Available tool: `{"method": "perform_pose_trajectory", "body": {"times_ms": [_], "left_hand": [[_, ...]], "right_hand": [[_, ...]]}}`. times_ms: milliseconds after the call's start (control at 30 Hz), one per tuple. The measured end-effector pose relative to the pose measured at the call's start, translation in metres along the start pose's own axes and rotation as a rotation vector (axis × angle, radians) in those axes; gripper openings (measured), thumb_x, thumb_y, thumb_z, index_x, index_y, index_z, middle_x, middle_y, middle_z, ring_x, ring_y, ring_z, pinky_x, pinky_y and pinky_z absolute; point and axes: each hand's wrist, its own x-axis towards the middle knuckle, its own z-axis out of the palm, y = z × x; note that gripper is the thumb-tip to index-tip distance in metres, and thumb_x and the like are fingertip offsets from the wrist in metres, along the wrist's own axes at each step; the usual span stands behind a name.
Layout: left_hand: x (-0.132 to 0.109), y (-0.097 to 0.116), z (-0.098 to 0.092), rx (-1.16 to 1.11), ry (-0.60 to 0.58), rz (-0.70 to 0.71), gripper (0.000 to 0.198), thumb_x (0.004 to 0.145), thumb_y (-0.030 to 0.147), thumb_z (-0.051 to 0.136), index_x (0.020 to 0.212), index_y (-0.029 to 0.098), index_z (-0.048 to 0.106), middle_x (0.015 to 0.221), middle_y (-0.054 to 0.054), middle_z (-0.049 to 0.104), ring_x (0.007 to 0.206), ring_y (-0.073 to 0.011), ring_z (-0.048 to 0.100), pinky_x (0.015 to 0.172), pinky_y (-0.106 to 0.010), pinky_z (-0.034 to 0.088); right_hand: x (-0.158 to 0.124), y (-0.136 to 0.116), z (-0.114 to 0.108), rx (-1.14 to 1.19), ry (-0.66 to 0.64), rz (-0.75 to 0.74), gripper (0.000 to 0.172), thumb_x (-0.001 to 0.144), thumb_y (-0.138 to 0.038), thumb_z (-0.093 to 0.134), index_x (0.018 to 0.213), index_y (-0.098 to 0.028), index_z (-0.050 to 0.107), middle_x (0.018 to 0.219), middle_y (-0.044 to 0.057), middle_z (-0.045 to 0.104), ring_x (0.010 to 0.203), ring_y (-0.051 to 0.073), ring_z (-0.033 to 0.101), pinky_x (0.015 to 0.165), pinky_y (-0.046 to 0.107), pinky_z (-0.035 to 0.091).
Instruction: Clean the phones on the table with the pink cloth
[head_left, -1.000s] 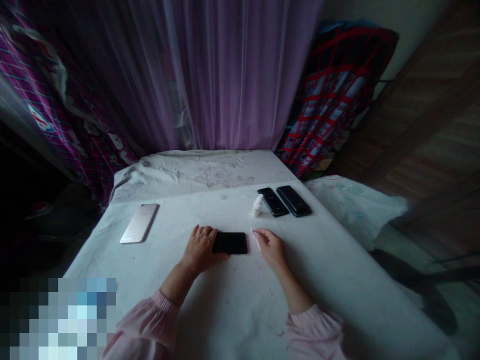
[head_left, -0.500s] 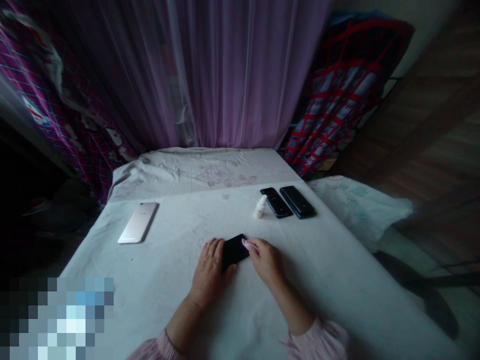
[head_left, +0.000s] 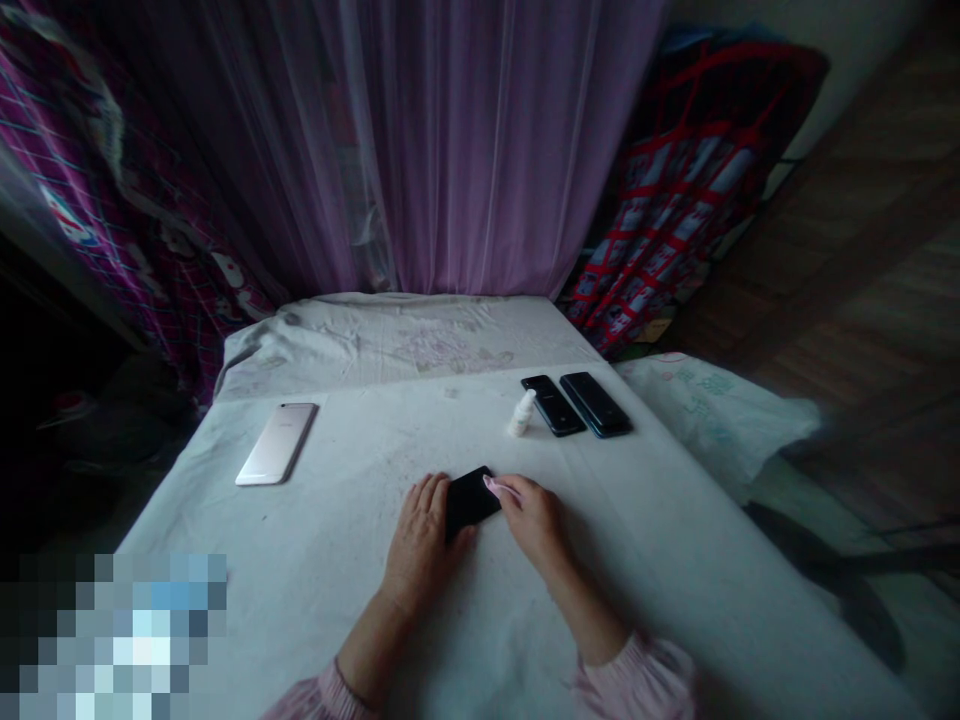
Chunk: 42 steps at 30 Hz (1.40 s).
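Observation:
A black phone (head_left: 471, 497) lies tilted on the white cloth-covered table (head_left: 337, 540), in front of me. My left hand (head_left: 418, 540) rests flat on its left end, fingers stretched over it. My right hand (head_left: 531, 516) is closed in a pinch on a small pink cloth (head_left: 496, 487), which touches the phone's right edge. Both sleeves are pink.
A rose-gold phone (head_left: 276, 443) lies at the left. A small white bottle (head_left: 521, 413) stands beside two dark phones (head_left: 576, 404) at the back right. A purple curtain (head_left: 465, 150) hangs behind. Patterned fabric (head_left: 675, 190) stands at the right.
Since a second ago the black phone has turned from level to tilted and sits nearer me. My right hand moved in from the phone's right side onto its edge. Little changed in the last half second.

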Motion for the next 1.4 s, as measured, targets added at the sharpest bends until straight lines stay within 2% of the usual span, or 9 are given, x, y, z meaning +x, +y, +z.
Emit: {"method": "perform_pose_trajectory", "body": {"times_ms": [167,467,700,833,933,1033,1200,1267,1400], "left_hand": [[0.000,0.001,-0.002,0.007,-0.009,0.012,0.062,0.085,0.041,0.058,0.137,0.015,0.036,0.134,-0.017,0.052,0.129,-0.0329,0.045,0.107,-0.053,0.036],[0.001,0.000,-0.002,0.007,0.000,0.025,0.060,0.085,0.038,0.058,0.136,0.015,0.037,0.134,-0.017,0.053,0.128,-0.0325,0.046,0.107,-0.052,0.038],[0.001,0.001,0.001,0.038,0.022,0.021,0.061,0.084,0.038,0.059,0.134,0.012,0.037,0.132,-0.018,0.054,0.127,-0.0329,0.047,0.106,-0.052,0.039],[0.000,-0.002,0.003,0.033,0.013,0.037,0.062,0.086,0.040,0.057,0.137,0.015,0.034,0.134,-0.018,0.053,0.128,-0.0327,0.046,0.106,-0.052,0.038],[-0.004,-0.007,-0.001,0.036,0.016,0.034,0.066,0.085,0.048,0.056,0.137,0.016,0.033,0.135,-0.018,0.050,0.130,-0.0339,0.043,0.105,-0.052,0.039],[-0.010,-0.013,-0.013,0.076,0.061,-0.023,0.068,0.082,0.055,0.059,0.133,0.014,0.040,0.129,-0.018,0.053,0.124,-0.0360,0.047,0.101,-0.054,0.041],[-0.014,-0.015,-0.036,0.088,0.070,-0.072,0.056,0.077,0.052,0.065,0.117,0.015,0.054,0.110,-0.014,0.059,0.104,-0.0325,0.055,0.092,-0.052,0.046],[-0.013,-0.013,-0.038,0.087,0.068,-0.079,0.053,0.075,0.051,0.067,0.112,0.015,0.057,0.107,-0.013,0.059,0.100,-0.0318,0.054,0.091,-0.052,0.046],[-0.013,-0.012,-0.035,0.099,0.061,-0.088,0.054,0.073,0.047,0.070,0.113,0.014,0.056,0.109,-0.014,0.059,0.103,-0.0324,0.053,0.095,-0.054,0.041]], "right_hand": [[-0.008,0.004,-0.002,0.026,0.006,0.008,0.024,0.086,-0.031,0.050,0.088,-0.025,0.073,0.085,0.004,0.075,0.077,0.019,0.069,0.067,0.024,0.049],[0.028,-0.010,0.014,-0.043,0.016,0.045,0.021,0.084,-0.027,0.053,0.087,-0.023,0.073,0.086,0.005,0.075,0.079,0.020,0.069,0.068,0.026,0.049],[-0.006,0.002,-0.001,0.080,-0.035,-0.007,0.024,0.087,-0.030,0.049,0.092,-0.023,0.072,0.092,0.005,0.075,0.083,0.019,0.069,0.073,0.025,0.050],[-0.018,0.008,-0.012,0.096,-0.049,0.023,0.023,0.087,-0.033,0.051,0.091,-0.025,0.072,0.090,0.004,0.075,0.082,0.019,0.069,0.072,0.026,0.050],[-0.005,0.007,-0.016,0.078,-0.019,0.017,0.022,0.086,-0.035,0.054,0.089,-0.024,0.072,0.087,0.004,0.074,0.079,0.020,0.068,0.071,0.026,0.050],[0.020,0.005,-0.016,0.075,-0.004,-0.070,0.020,0.086,-0.031,0.054,0.090,-0.023,0.072,0.092,0.005,0.074,0.085,0.020,0.067,0.077,0.027,0.049],[0.057,0.004,-0.004,0.061,-0.194,-0.181,0.017,0.082,-0.018,0.057,0.088,-0.021,0.073,0.090,0.004,0.074,0.086,0.018,0.066,0.078,0.026,0.048],[0.064,0.004,-0.001,0.024,-0.279,-0.241,0.017,0.081,-0.016,0.058,0.086,-0.021,0.074,0.089,0.003,0.074,0.086,0.017,0.065,0.079,0.026,0.047],[0.068,-0.003,0.000,-0.067,-0.362,-0.338,0.019,0.083,-0.015,0.057,0.086,-0.022,0.074,0.090,0.002,0.074,0.088,0.016,0.063,0.081,0.026,0.045]]}}
